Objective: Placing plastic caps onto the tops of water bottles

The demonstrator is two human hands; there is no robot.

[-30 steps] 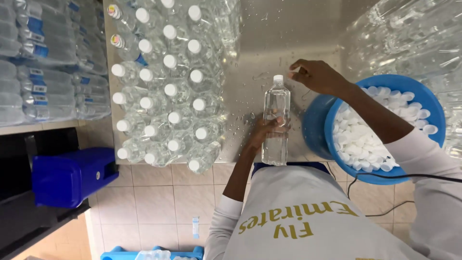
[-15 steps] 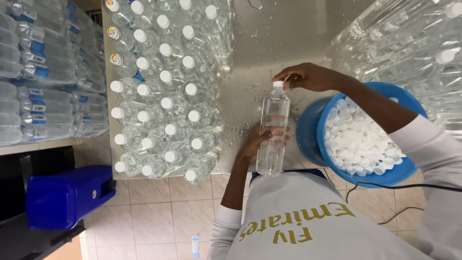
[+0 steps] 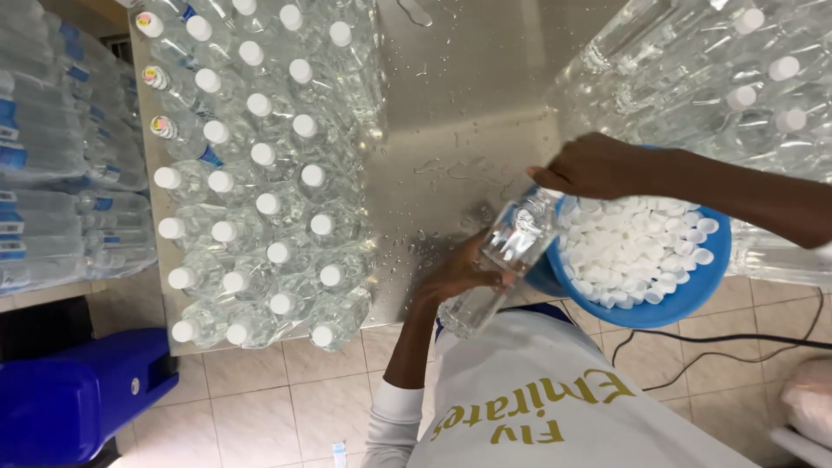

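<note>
- Nearest the camera, the left hand (image 3: 455, 276) is wrapped around the lower body of a clear water bottle (image 3: 503, 260). The bottle now leans with its neck toward the bowl, where half a second ago it stood more upright over the table edge.
- The right hand (image 3: 598, 166) is cupped over the bottle's top with fingers closed there; the cap itself is hidden. Earlier its fingertips only pinched the cap.
- Just beside the bottle, a blue bowl (image 3: 685, 303) holds loose white caps (image 3: 633, 247), too many to count; one bowl, overhanging the table edge.
- Left of the hands stand the capped bottles (image 3: 260, 173), roughly twenty-five white tops in about four rows.
- More bottles (image 3: 693, 78) are heaped on their sides at far right.
- The wet steel table (image 3: 459, 113) carries scattered droplets.
- Below lie a beige tiled floor (image 3: 260, 399), a blue plastic container (image 3: 69, 399) and a black cable (image 3: 737, 342).
- Wrapped bottle packs (image 3: 52, 173) are stacked at left.
</note>
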